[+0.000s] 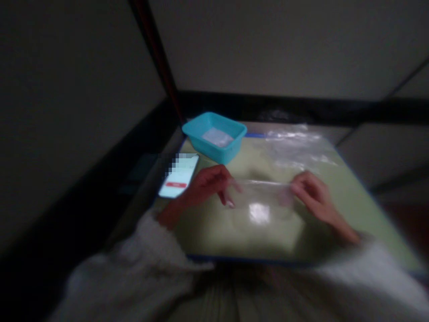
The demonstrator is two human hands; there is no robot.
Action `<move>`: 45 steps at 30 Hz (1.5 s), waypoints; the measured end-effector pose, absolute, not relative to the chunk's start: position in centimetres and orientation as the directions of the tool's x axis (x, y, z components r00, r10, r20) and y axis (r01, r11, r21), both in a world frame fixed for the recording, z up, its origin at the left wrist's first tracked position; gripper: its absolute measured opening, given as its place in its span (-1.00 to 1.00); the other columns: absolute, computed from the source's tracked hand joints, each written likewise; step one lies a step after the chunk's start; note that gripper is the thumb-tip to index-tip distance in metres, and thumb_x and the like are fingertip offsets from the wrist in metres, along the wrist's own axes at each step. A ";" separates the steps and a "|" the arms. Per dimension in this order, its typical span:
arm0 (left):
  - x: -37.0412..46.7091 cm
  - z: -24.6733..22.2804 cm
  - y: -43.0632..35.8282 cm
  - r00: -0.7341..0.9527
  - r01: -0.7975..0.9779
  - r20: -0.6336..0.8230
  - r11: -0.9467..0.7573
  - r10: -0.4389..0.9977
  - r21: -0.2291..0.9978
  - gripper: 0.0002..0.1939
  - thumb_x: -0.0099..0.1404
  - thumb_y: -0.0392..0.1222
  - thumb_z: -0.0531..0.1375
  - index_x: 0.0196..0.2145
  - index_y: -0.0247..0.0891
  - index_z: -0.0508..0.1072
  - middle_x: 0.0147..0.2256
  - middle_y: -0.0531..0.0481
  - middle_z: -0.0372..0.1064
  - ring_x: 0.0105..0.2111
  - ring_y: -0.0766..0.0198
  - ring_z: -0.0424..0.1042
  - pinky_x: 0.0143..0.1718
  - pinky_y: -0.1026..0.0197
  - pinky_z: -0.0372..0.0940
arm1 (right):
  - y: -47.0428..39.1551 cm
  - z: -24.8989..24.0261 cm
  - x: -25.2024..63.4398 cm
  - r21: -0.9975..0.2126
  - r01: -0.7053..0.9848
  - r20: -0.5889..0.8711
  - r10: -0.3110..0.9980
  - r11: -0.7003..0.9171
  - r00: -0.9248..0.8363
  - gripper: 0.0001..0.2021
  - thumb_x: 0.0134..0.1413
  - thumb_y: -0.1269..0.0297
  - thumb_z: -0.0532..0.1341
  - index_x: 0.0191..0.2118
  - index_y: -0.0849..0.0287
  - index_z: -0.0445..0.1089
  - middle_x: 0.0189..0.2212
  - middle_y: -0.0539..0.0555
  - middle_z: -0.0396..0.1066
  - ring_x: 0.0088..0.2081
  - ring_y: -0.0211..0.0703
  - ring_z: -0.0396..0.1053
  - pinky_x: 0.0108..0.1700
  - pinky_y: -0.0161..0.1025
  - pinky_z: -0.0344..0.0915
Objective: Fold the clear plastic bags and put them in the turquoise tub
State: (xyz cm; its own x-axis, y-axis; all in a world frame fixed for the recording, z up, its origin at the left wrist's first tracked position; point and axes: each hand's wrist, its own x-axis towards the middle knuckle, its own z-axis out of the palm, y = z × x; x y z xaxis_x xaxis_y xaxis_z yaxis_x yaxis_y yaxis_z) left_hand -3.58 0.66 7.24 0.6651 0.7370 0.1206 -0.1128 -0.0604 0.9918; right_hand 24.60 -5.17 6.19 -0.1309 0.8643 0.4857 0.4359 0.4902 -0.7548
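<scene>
A clear plastic bag (pixel 261 190) is stretched between my two hands above the table. My left hand (pixel 214 181) pinches its left end, with some fingers showing through the film. At the other end, my right hand (pixel 310 192) is closed on the upper corner, thumb against fingers. The bag looks flat, and I make out nothing inside it; the picture is dim and blurred. A phone (pixel 179 174) with a lit screen lies just beyond my left wrist.
A turquoise plastic basket (pixel 231 154) stands at the back left of the greenish table (pixel 208 237), with white, flat pieces (pixel 217 136) in it. Loose clear plastic bags (pixel 298 145) are heaped at the back right. Walls rise behind and to the left.
</scene>
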 end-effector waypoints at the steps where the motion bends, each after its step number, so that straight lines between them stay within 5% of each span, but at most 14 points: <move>1: -3.5 7.2 0.8 0.659 -0.112 0.090 -0.022 0.747 0.994 -0.73 0.19 -0.04 0.21 -0.37 -0.26 0.25 -0.52 0.05 0.45 -0.61 0.26 0.47 -0.61 0.30 0.33 | -5.1 6.1 24.4 -0.792 0.405 0.454 0.884 0.457 -0.110 -0.74 0.15 0.02 0.15 -0.43 0.08 0.26 -0.60 -0.04 0.26 -0.59 -0.25 0.24 -0.58 -0.32 0.18; 5: -3.1 5.3 2.1 0.591 -0.048 -0.069 0.121 0.803 0.991 -0.71 0.16 0.00 0.21 -0.34 -0.23 0.22 -0.66 0.16 0.33 -0.67 0.26 0.43 -0.67 0.33 0.29 | -3.5 4.6 24.0 -0.916 0.294 0.266 0.962 0.272 -0.061 -0.70 0.07 -0.03 0.19 -0.44 0.09 0.23 -0.67 -0.10 0.20 -0.64 -0.30 0.18 -0.61 -0.35 0.16; 9: -2.4 2.1 4.2 0.437 0.084 -0.208 0.191 0.875 0.978 -0.74 0.13 -0.06 0.22 -0.36 -0.24 0.25 -0.56 0.17 0.32 -0.66 0.40 0.38 -0.63 0.37 0.30 | -1.2 1.9 23.9 -0.976 0.216 -0.005 0.997 0.011 -0.075 -0.71 0.00 -0.01 0.18 -0.41 0.10 0.19 -0.67 -0.12 0.22 -0.65 -0.29 0.19 -0.59 -0.31 0.23; 18: -0.3 0.1 6.1 0.371 0.219 -0.299 0.230 0.879 0.948 -0.85 0.24 -0.16 0.14 -0.34 -0.26 0.22 -0.51 0.13 0.33 -0.60 0.41 0.43 -0.57 0.39 0.32 | 0.9 -0.1 24.0 -0.959 0.282 0.020 1.000 0.022 -0.009 -0.78 -0.06 0.09 0.17 -0.45 0.13 0.18 -0.66 -0.12 0.20 -0.64 -0.32 0.19 -0.60 -0.35 0.14; 25: -0.7 0.2 5.5 0.446 0.273 -0.354 0.252 0.822 0.929 -0.49 0.05 -0.21 0.34 -0.10 -0.25 0.18 -0.55 0.10 0.42 -0.61 0.32 0.44 -0.57 0.35 0.31 | 1.4 0.0 24.8 -0.930 0.364 0.059 0.998 0.053 0.005 -0.82 -0.09 0.17 0.17 -0.49 0.16 0.23 -0.67 -0.09 0.22 -0.64 -0.33 0.16 -0.60 -0.35 0.07; 30: -1.5 -0.5 4.9 0.571 0.257 -0.283 0.159 0.771 0.953 0.00 -0.12 -0.29 0.39 0.20 -0.35 -0.03 -0.56 0.11 0.42 -0.58 0.27 0.44 -0.60 0.36 0.25 | 1.5 0.3 25.3 -0.909 0.406 0.102 0.995 0.096 -0.008 -0.86 -0.15 0.22 0.18 -0.53 0.17 0.25 -0.64 -0.07 0.23 -0.59 -0.33 0.15 -0.57 -0.35 0.06; 34: -1.6 -0.9 4.8 0.595 0.299 -0.253 0.081 0.763 0.951 0.19 -0.17 -0.39 0.35 0.29 -0.41 -0.26 -0.60 0.20 0.37 -0.61 0.32 0.39 -0.61 0.38 0.21 | 1.8 0.0 25.7 -0.901 0.419 0.111 0.993 0.116 -0.036 -0.87 -0.19 0.25 0.20 -0.55 0.18 0.26 -0.62 -0.06 0.24 -0.57 -0.31 0.17 -0.53 -0.32 0.09; 39: -1.6 -1.0 4.9 0.540 0.314 -0.195 0.019 0.819 0.949 0.11 -0.08 -0.39 0.26 0.30 -0.42 -0.31 -0.55 0.17 0.37 -0.63 0.37 0.36 -0.59 0.37 0.19 | 1.8 0.1 26.6 -0.912 0.392 0.089 0.992 0.119 -0.094 -0.79 -0.25 0.26 0.27 -0.49 0.16 0.20 -0.60 -0.10 0.24 -0.56 -0.32 0.20 -0.51 -0.32 0.15; 45: -1.5 -1.5 5.8 0.392 0.325 -0.002 -0.137 0.920 0.936 -0.18 -0.03 -0.44 0.20 0.19 -0.25 0.03 -0.53 0.20 0.32 -0.58 0.41 0.33 -0.52 0.37 0.22 | 0.5 1.6 26.9 -0.936 0.345 -0.021 0.965 0.073 -0.261 -0.68 -0.28 0.24 0.34 -0.46 0.13 0.15 -0.60 -0.11 0.28 -0.57 -0.29 0.30 -0.51 -0.28 0.28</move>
State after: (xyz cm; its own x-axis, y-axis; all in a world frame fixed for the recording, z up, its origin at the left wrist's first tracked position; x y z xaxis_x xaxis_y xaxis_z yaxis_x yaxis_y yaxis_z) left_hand -1.52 5.81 -1.52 0.3922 0.9199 -0.0017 0.3255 -0.1370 0.9356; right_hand 26.88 0.52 1.63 -0.2608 0.9652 -0.0209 0.3449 0.0729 -0.9358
